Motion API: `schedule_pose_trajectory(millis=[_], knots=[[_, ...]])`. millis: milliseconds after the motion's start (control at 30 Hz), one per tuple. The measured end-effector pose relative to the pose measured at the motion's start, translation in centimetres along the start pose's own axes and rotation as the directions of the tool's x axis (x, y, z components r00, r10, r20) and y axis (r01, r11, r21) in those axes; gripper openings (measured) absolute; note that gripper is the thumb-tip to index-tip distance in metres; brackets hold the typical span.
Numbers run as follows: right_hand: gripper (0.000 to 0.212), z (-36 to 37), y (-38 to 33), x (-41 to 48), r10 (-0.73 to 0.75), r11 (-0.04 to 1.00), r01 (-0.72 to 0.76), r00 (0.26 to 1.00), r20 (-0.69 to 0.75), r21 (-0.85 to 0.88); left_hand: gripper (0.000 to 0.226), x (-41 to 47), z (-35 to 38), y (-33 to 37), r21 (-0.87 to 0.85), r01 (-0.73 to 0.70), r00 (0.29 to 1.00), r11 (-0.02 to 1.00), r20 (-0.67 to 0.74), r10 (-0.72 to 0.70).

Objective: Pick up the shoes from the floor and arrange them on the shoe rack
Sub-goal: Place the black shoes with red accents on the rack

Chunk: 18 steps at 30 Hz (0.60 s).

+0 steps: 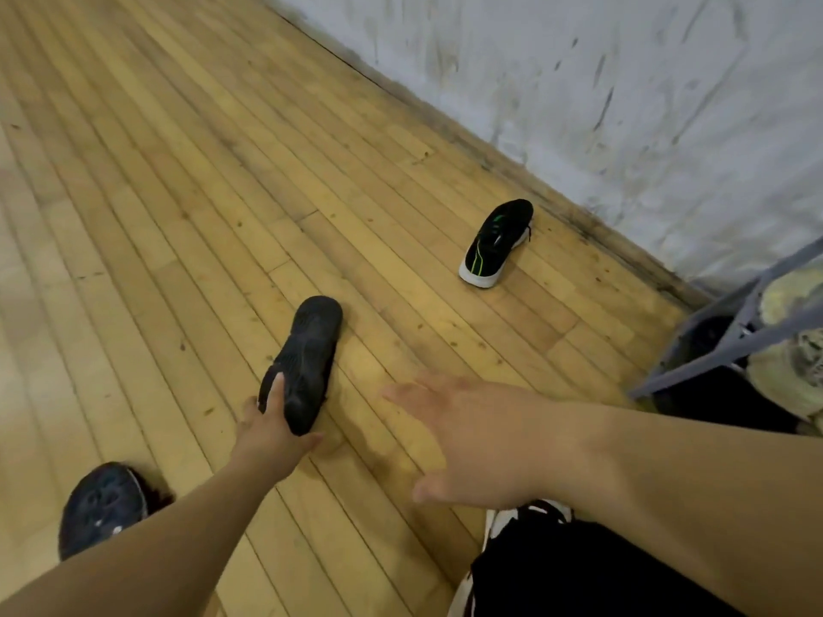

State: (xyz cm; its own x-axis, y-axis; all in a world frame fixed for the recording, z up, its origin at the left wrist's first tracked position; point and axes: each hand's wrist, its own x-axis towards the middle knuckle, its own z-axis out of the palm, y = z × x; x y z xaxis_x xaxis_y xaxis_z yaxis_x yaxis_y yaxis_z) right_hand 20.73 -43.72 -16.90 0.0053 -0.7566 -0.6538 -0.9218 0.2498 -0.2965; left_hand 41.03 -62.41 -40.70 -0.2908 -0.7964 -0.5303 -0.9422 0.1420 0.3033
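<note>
Head view: left hand (272, 423) grips matte black shoe (311, 345) at near end; right hand (472, 434) spread, empty. Risk: end-only hold may slip.

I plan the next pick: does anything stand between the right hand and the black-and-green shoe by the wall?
Nothing visible does. Only bare wooden floor lies between the open right hand and the black-and-green shoe. The black shoe that the left hand grips lies off to the side.
</note>
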Motion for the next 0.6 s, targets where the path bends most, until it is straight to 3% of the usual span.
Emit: schedule_pose_trajectory(millis=[167, 267, 300, 367, 467, 533, 600], knots=[[0.1, -0.7, 3.7, 1.9, 0.091, 0.993, -0.09, 0.996, 0.001, 0.071, 0.12, 1.6, 1.2, 3.3, 0.035, 0.141, 0.989, 0.989, -0.041, -0.14], [0.1, -1.1, 5.1, 2.6, 0.134, 0.987, -0.132, 0.991, -0.025, 0.09, 0.104, 1.7, 1.8, 3.3, 0.031, 0.141, 0.988, 0.99, -0.073, -0.138], [0.101, -1.2, 5.5, 2.8, 0.145, 0.986, -0.142, 0.989, -0.036, 0.085, 0.097, 1.5, 1.9, 3.5, -0.007, 0.123, 0.99, 0.992, -0.068, -0.123], [0.102, -1.6, 6.0, 2.9, 0.163, 0.983, -0.157, 0.985, -0.063, 0.094, 0.083, 0.4, 1.5, 4.5, -0.249, 0.075, 0.994, 0.966, -0.053, -0.091], [0.106, -2.2, 6.7, 2.5, 0.17, 0.982, -0.157, 0.977, -0.125, 0.108, 0.065, -2.3, -0.2, 6.1, -0.685, 0.055, 0.997, 0.727, -0.003, -0.078], [0.109, -2.6, 7.1, 2.0, 0.183, 0.98, -0.167, 0.97, -0.159, 0.105, 0.059, -4.9, -1.8, 6.0, -0.817, 0.077, 0.997, 0.572, 0.074, -0.03], [0.114, -2.7, 7.4, 1.4, 0.193, 0.98, -0.18, 0.961, -0.196, 0.084, 0.055, -7.5, -3.5, 5.5, -0.854, 0.037, 0.986, 0.519, 0.114, 0.118]])
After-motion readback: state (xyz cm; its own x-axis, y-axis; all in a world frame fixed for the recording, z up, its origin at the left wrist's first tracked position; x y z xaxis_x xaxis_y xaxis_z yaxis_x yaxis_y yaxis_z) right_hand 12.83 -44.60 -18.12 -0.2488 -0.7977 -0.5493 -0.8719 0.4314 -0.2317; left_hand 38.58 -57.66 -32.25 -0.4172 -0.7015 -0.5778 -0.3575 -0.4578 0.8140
